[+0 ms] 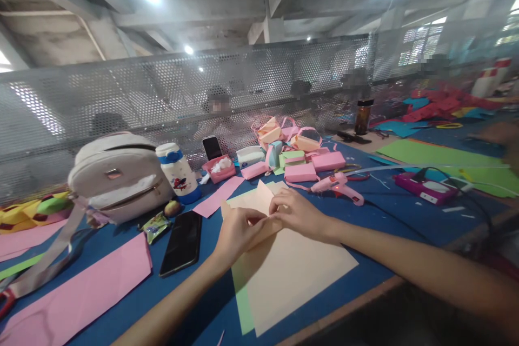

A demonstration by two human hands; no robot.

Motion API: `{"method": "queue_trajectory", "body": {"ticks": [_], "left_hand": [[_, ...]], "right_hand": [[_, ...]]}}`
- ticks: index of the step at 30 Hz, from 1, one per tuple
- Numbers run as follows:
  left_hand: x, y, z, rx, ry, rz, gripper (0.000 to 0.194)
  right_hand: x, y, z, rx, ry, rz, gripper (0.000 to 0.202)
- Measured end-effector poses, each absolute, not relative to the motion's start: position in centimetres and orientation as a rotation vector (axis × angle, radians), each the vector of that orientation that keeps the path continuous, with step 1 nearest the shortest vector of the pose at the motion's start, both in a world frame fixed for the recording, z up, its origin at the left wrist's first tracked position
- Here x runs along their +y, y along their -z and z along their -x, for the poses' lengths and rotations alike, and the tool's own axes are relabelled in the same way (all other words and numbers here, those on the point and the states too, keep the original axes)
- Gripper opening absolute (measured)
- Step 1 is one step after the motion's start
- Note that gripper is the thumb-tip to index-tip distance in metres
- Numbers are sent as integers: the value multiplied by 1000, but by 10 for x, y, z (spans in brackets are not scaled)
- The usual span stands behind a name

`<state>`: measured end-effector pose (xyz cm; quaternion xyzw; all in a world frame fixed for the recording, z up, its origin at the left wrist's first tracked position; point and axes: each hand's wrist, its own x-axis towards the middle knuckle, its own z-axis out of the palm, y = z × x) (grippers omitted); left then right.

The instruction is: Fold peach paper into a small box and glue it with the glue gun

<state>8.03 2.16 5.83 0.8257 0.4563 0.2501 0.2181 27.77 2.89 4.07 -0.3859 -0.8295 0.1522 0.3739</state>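
Between my hands is a folded piece of cream paper (266,194), with a pointed flap standing up at its far side. My left hand (240,230) pinches its near left part, thumb towards the right hand. My right hand (300,212) has bent fingers closed on its right part, and the two sets of fingertips almost meet. Under them lies a large cream sheet (300,275), with a light green sheet (242,303) showing along its left edge. The fingers hide some of the folds.
A pink glue gun (338,186) lies right of the sheets, near several small pink paper boxes (302,173). Leftward are a black phone (181,243), a bottle (178,173), a white backpack (117,178) and pink paper (89,292). A perforated metal screen (243,75) stands behind.
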Motion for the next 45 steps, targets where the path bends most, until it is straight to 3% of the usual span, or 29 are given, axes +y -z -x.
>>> {"method": "queue_trajectory", "body": {"ticks": [11, 21, 25, 29, 34, 45], "left_hand": [[35, -65, -58, 1344, -527, -2398, 25], [26, -68, -59, 1408, -505, -2398, 25], [31, -73, -52, 1226, -459, -2459, 21], [39, -76, -43, 1091, -413, -2592, 34], [41, -76, -42, 1103, -366, -2647, 3], [37, -73, -43, 1122, -383, -2687, 31]], "right_hand": [[40, -43, -292, -2137, -382, 994, 8], [33, -45, -283, -2173, -345, 968, 20], [38, -42, -289, -2165, -367, 935, 20], [42, -41, -293, -2184, -339, 936, 18], [39, -42, -290, -2220, -267, 917, 16], [35, -38, -286, -2235, -266, 949, 12]]}}
